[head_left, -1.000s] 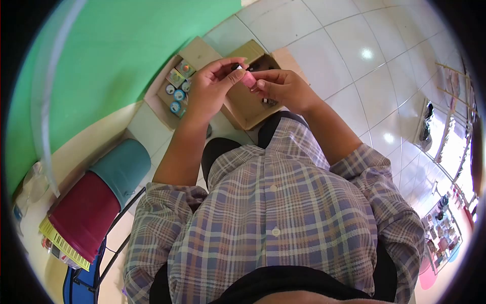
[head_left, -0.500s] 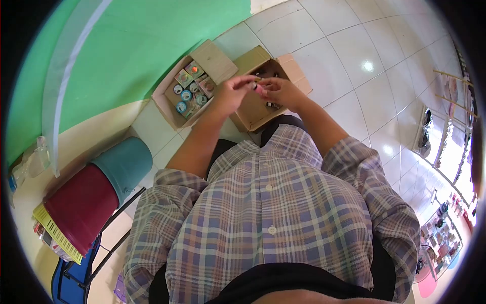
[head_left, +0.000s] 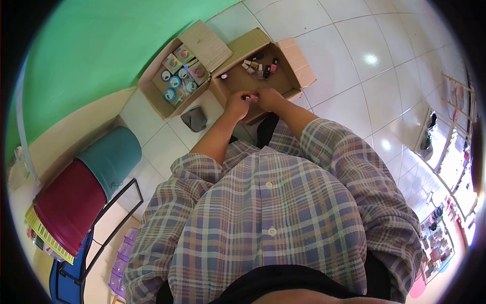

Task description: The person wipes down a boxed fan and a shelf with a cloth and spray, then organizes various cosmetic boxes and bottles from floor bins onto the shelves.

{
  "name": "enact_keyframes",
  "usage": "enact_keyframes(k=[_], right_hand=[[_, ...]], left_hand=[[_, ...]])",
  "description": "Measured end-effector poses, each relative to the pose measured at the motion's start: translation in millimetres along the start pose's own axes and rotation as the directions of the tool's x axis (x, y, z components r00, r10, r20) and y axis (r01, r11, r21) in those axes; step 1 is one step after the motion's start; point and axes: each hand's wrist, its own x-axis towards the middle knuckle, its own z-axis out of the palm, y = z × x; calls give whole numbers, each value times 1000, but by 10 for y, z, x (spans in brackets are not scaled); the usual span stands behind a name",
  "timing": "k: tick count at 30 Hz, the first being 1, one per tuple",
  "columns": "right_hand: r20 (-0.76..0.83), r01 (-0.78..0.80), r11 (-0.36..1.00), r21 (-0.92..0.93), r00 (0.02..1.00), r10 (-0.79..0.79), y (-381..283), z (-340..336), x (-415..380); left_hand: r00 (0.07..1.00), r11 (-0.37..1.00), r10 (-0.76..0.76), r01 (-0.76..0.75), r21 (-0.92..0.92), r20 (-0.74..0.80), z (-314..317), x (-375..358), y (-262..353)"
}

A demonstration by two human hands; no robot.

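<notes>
Over the near side of an open cardboard box [head_left: 228,104], my left hand [head_left: 237,105] is closed around a small pink-and-dark bottle [head_left: 249,98]. My right hand [head_left: 270,99] is closed too, its fingertips at the pink end of the same bottle. Several small bottles [head_left: 260,68] in dark, white, yellow and pink lie in the far part of this box. A small round white-topped item [head_left: 224,76] is near its left wall. To the left, a second cardboard box [head_left: 152,99] holds blue-lidded jars [head_left: 175,82] and small patterned boxes [head_left: 184,52].
A dark grey object [head_left: 194,119] sits on the tiled floor below the left box. Teal [head_left: 112,154] and maroon [head_left: 71,202] buckets lie at the left, beside a black metal frame [head_left: 119,218] and purple trays [head_left: 123,263]. Shelves with goods [head_left: 438,243] are at the right.
Both hands have moved down toward my body with the small bottle, uncovering the bottles inside the box. The view has shifted, and the dark grey object on the floor now shows.
</notes>
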Motion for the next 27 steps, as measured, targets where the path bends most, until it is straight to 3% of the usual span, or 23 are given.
enact_keyframes(k=[1,3,5,9,12,13,15,17,18,19,20,21,22,23,24,27], right_hand=[[4,6,1000,-1,1000,-6,-20,8,-8],[-5,75,975,211,997,-76,-67,-52,-76],[30,24,956,293,999,-34,-140,-166,-199],[105,-60,869,491,994,9,-52,-70,-174],[76,-78,836,544,996,43,-17,-12,-183],[73,-77,836,543,996,44,-3,2,-166],[142,-206,596,776,978,153,23,88,-131],[108,-188,543,819,979,176,79,148,-132],[75,-165,481,861,977,201,92,163,-145],[75,-166,485,858,977,201,44,92,-194],[71,-160,456,876,976,207,5,15,-255],[68,-155,424,892,974,214,-18,-42,-299],[66,-154,426,892,975,214,36,-3,-253],[62,-163,540,826,978,201,99,-16,-239],[58,-169,645,745,980,189,116,-71,-235],[82,-185,646,741,979,187,188,-144,-316]], left_hand=[[999,994,-34,30,-108,-31,-17,24,-75],[996,974,-66,51,-220,-62,-78,63,-146],[996,818,-91,68,-572,-12,-125,7,-125],[997,847,-80,76,-527,15,-154,15,-86],[994,828,-105,105,-550,32,-132,44,48],[995,765,-92,94,-637,35,-101,87,54],[996,690,-82,83,-719,37,-100,179,48],[989,833,-149,114,-541,-21,-153,322,102],[989,831,-148,111,-545,-23,-171,400,87],[967,972,111,-153,-176,-230,-188,477,60],[857,905,410,-340,255,-312,-194,520,23],[858,907,408,-340,250,-312,-234,526,60],[924,914,337,-274,299,-182,-308,565,104],[967,911,251,-217,351,-53,-362,579,199],[965,911,257,-223,346,-54,-368,642,199],[978,880,208,-193,434,15,-340,777,147]])
